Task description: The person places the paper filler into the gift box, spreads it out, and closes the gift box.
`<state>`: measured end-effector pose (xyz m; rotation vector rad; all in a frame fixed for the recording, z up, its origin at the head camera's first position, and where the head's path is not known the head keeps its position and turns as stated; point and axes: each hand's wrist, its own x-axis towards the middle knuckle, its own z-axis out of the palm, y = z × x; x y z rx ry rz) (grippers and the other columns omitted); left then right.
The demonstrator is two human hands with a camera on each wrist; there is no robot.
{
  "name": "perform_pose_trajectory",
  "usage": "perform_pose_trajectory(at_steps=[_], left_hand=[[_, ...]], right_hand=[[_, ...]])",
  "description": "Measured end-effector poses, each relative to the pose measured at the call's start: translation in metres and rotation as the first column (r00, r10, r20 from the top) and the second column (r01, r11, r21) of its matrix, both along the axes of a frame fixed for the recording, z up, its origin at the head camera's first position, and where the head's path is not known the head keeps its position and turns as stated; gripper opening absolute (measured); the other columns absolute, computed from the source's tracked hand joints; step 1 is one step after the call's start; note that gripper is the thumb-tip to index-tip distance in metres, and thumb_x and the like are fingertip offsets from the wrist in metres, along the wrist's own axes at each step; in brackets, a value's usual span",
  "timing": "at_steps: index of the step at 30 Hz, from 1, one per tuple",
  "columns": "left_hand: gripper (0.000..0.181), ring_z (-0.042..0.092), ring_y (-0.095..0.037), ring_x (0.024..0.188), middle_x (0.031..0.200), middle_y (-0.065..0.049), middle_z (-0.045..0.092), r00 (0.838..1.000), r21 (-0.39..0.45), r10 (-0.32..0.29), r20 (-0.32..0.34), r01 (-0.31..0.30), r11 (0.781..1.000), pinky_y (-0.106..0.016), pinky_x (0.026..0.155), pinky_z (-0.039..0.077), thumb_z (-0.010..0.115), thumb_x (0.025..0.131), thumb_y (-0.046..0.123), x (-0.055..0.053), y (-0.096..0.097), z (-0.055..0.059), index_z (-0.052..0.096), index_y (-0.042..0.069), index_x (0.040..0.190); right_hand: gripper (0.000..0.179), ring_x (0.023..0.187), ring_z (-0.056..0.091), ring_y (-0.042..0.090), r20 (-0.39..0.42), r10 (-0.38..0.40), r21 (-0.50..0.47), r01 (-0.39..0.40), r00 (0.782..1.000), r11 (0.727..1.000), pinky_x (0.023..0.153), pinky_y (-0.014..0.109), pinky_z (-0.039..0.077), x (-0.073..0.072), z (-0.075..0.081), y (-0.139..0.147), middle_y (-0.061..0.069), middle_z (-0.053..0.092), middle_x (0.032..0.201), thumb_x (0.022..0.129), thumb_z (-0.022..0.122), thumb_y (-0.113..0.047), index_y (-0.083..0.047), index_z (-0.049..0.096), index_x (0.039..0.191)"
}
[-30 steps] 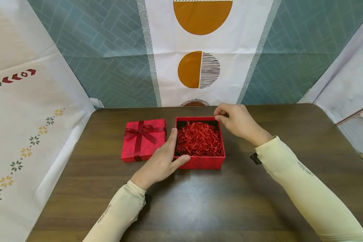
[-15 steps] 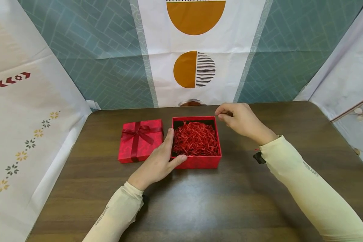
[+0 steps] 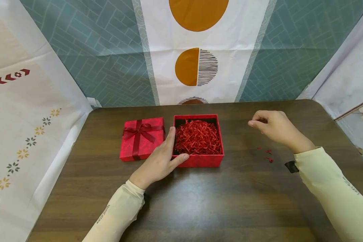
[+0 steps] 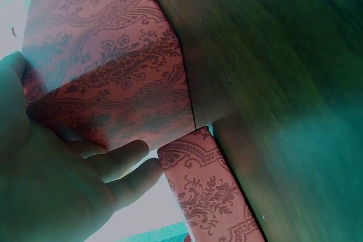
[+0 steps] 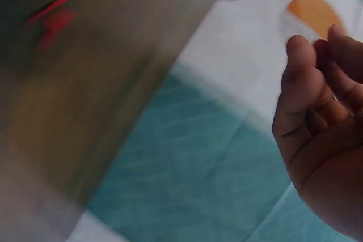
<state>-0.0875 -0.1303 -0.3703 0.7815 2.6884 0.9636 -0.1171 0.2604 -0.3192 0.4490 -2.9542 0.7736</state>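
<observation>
A red gift box [image 3: 203, 161], uncovered and filled with red shredded paper [image 3: 198, 137], stands on the table. My left hand [image 3: 157, 164] rests against its near left corner, fingers straight along the left wall and thumb across the front. In the left wrist view the fingertips lie between the patterned box wall [image 4: 108, 60] and the lid [image 4: 210, 196]. To the right of the box, my right hand [image 3: 275, 129] hovers with bent fingers and thumb and forefinger tips together; nothing shows between them. Several red paper shreds [image 3: 270, 160] lie on the table below it.
The red lid [image 3: 151, 148] with a dark red ribbon bow lies close to the box's left side. Behind the brown wooden table [image 3: 193, 208] hangs a patterned cloth [image 3: 121, 77]; white cloths [image 3: 39, 101] flank both sides.
My right hand has moved right, from the box's far right corner to above the table, bringing the loose shreds into sight. My left hand stays at the box.
</observation>
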Motion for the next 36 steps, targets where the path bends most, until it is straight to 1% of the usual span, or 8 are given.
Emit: perform_pose_trajectory(at_steps=[2, 5, 8, 11, 15, 21, 30, 36], left_hand=[[0.100, 0.011, -0.026, 0.152, 0.169, -0.009, -0.002, 1.000, -0.001, 0.008, 0.010, -0.008, 1.000, -0.048, 0.118, 0.022, 0.048, 0.099, 0.065, 0.000, 0.000, 0.000, -0.005, 0.010, 0.162], [0.101, 0.011, -0.026, 0.152, 0.169, -0.007, -0.003, 0.999, -0.005, 0.020, 0.029, -0.020, 1.000, -0.048, 0.118, 0.021, 0.050, 0.098, 0.064, 0.001, -0.001, -0.001, -0.005, 0.009, 0.162], [0.101, 0.011, -0.025, 0.152, 0.169, -0.008, -0.002, 0.999, -0.010, 0.026, 0.043, -0.025, 1.000, -0.047, 0.118, 0.021, 0.050, 0.098, 0.064, 0.003, -0.001, -0.003, -0.004, 0.008, 0.162], [0.102, 0.010, -0.025, 0.152, 0.169, -0.007, -0.002, 0.998, -0.013, 0.029, 0.048, -0.028, 1.000, -0.047, 0.118, 0.021, 0.049, 0.097, 0.066, 0.003, -0.001, -0.003, -0.005, 0.008, 0.162], [0.102, 0.011, -0.025, 0.152, 0.168, -0.007, -0.002, 0.999, -0.011, 0.028, 0.037, -0.028, 1.000, -0.048, 0.118, 0.022, 0.049, 0.098, 0.066, 0.004, -0.001, -0.003, -0.005, 0.008, 0.162], [0.101, 0.011, -0.026, 0.152, 0.168, -0.007, -0.003, 0.999, -0.010, 0.024, 0.030, -0.024, 1.000, -0.048, 0.118, 0.023, 0.049, 0.098, 0.064, 0.003, 0.001, 0.000, -0.006, 0.008, 0.162], [0.102, 0.011, -0.027, 0.152, 0.168, -0.007, -0.003, 1.000, -0.013, 0.013, 0.018, -0.012, 1.000, -0.048, 0.117, 0.023, 0.049, 0.098, 0.064, 0.002, 0.003, 0.001, -0.007, 0.007, 0.161], [0.102, 0.012, -0.028, 0.151, 0.168, -0.007, -0.003, 1.000, -0.015, 0.016, 0.022, -0.016, 1.000, -0.049, 0.117, 0.024, 0.049, 0.098, 0.065, 0.001, 0.006, 0.003, -0.007, 0.009, 0.162]], right_hand=[[0.006, 0.073, 0.061, 0.021, 0.033, 0.021, 0.042, -0.022, 0.999, 0.999, 0.064, 0.040, 0.050, 0.006, -0.010, 0.016, 0.003, 0.068, 0.082, 0.098, 0.068, -0.012, -0.007, 0.072, 0.097], [0.023, 0.087, 0.065, 0.026, 0.096, 0.088, 0.108, -0.098, 0.991, 0.989, 0.073, 0.045, 0.052, 0.016, -0.029, 0.031, 0.015, 0.071, 0.108, 0.095, 0.066, 0.000, 0.001, 0.071, 0.118], [0.040, 0.105, 0.065, 0.038, 0.162, 0.158, 0.155, -0.183, 0.974, 0.971, 0.080, 0.049, 0.053, 0.028, -0.047, 0.038, 0.027, 0.062, 0.130, 0.093, 0.062, 0.008, 0.007, 0.062, 0.133], [0.049, 0.124, 0.053, 0.049, 0.193, 0.200, 0.195, -0.237, 0.961, 0.952, 0.092, 0.057, 0.049, 0.041, -0.060, 0.042, 0.030, 0.050, 0.143, 0.088, 0.058, 0.015, 0.009, 0.057, 0.137], [0.055, 0.134, 0.042, 0.051, 0.186, 0.225, 0.242, -0.266, 0.957, 0.933, 0.099, 0.061, 0.042, 0.055, -0.066, 0.046, 0.028, 0.047, 0.147, 0.083, 0.054, 0.018, 0.009, 0.057, 0.138], [0.055, 0.136, 0.041, 0.048, 0.179, 0.216, 0.274, -0.259, 0.960, 0.926, 0.093, 0.054, 0.049, 0.070, -0.065, 0.056, 0.026, 0.044, 0.150, 0.086, 0.056, 0.013, 0.006, 0.055, 0.140], [0.051, 0.133, 0.043, 0.049, 0.180, 0.176, 0.273, -0.221, 0.968, 0.936, 0.098, 0.059, 0.045, 0.095, -0.063, 0.053, 0.035, 0.042, 0.147, 0.088, 0.058, 0.012, 0.013, 0.053, 0.138], [0.053, 0.135, 0.042, 0.049, 0.214, 0.135, 0.189, -0.177, 0.967, 0.966, 0.099, 0.059, 0.044, 0.107, -0.059, 0.046, 0.034, 0.041, 0.148, 0.090, 0.056, 0.012, 0.012, 0.049, 0.143]])
